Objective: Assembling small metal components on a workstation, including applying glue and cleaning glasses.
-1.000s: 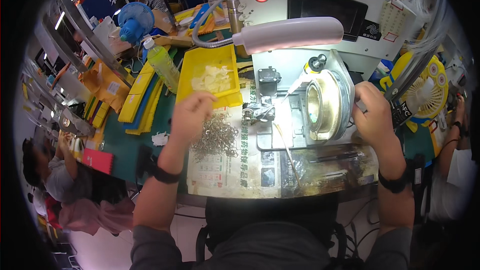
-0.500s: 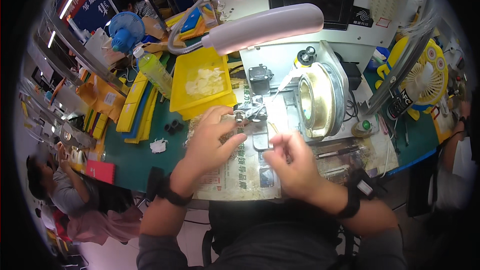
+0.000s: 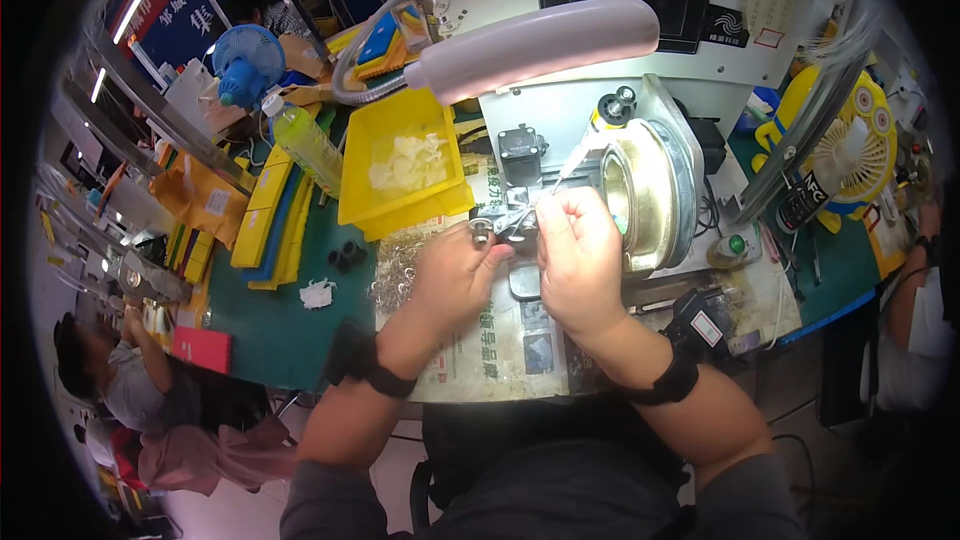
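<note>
Both my hands are at the lit work spot in front of the machine (image 3: 585,130). My left hand (image 3: 450,280) is closed with curled fingers, right beside a small metal clamp fixture (image 3: 482,230); what its fingertips hold is hidden. My right hand (image 3: 582,260) pinches thumb against fingers just right of the fixture; anything in the pinch is too small to make out. A thin white pointed nozzle (image 3: 574,162) slants down to the spot above my right hand. The round brass-coloured wheel (image 3: 615,185) stands close to the right of that hand.
A yellow bin (image 3: 360,202) of whitish pieces stands to the left, beside a green bottle (image 3: 306,145). Small metal rings (image 3: 393,280) lie left of my left hand. A lamp (image 3: 540,45) hangs overhead. A yellow fan (image 3: 840,150) is at right; other people sit at far left and right.
My right hand has moved up and forward to the fixture, its fingers now pinched. My left hand has drawn slightly right and nearer me, its stretched fingers now curled.
</note>
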`<action>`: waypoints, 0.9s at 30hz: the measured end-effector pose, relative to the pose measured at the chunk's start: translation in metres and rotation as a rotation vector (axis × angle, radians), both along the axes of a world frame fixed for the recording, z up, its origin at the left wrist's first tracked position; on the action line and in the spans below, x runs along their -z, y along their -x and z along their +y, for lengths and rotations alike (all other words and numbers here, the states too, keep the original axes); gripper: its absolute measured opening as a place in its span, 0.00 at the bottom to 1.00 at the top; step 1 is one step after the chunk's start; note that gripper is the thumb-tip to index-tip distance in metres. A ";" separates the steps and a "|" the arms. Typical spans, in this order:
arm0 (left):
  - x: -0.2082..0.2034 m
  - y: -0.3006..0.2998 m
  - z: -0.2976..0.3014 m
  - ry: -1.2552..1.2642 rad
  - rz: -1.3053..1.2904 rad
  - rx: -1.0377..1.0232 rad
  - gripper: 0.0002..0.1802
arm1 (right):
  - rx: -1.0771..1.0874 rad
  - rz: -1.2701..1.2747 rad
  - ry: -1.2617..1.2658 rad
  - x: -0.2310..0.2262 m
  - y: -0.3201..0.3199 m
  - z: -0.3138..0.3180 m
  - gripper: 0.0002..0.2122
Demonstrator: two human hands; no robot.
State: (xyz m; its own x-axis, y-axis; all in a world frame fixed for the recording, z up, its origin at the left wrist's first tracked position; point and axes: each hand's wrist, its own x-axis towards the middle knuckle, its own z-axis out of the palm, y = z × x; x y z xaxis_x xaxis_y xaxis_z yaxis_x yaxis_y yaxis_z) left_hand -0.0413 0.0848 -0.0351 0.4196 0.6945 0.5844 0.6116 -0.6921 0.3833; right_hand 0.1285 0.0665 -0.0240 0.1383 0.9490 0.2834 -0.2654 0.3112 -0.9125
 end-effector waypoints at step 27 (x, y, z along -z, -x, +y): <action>0.007 -0.004 -0.005 0.053 -0.024 -0.042 0.17 | -0.065 0.177 -0.011 0.002 0.005 -0.002 0.04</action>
